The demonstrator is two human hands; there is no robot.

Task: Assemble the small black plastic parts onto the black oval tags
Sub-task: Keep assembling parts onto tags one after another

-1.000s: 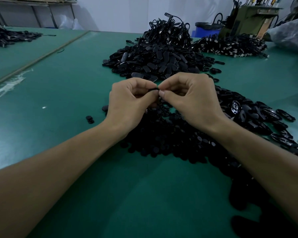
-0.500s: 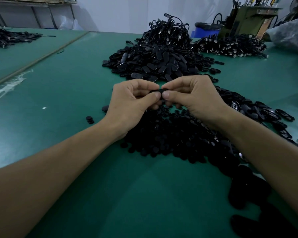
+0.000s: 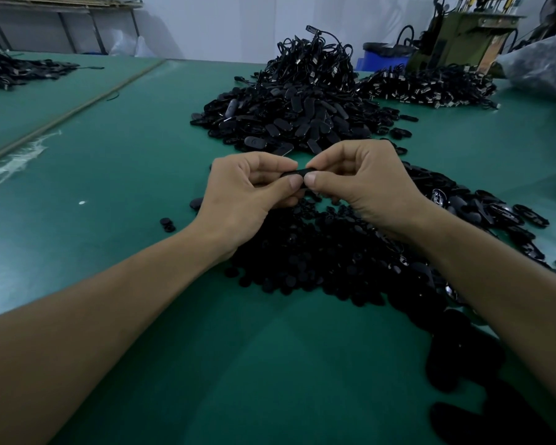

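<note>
Left grip (image 3: 241, 200) and right grip (image 3: 363, 187) both pinch one black oval plastic tag (image 3: 297, 172): thumb tips meet on its near edge, index fingers curl over the top. The tag is held roughly level in the air above the green counter (image 3: 126, 175), directly over the heap of small black round plastic parts (image 3: 318, 261), probably so a dropped piece lands back in stock. Can't tell if a small part is seated yet, since fingers hide the joint. My read: press-in step.

Around it:
- big pile of loose black oval tags (image 3: 286, 120) just beyond the hands
- tangled black corded pile (image 3: 315, 65) behind that
- glossy-faced tags (image 3: 495, 213) spread to the right
- stray black parts (image 3: 167, 224) left of the left wrist

No obstruction between the grips and either pile.
</note>
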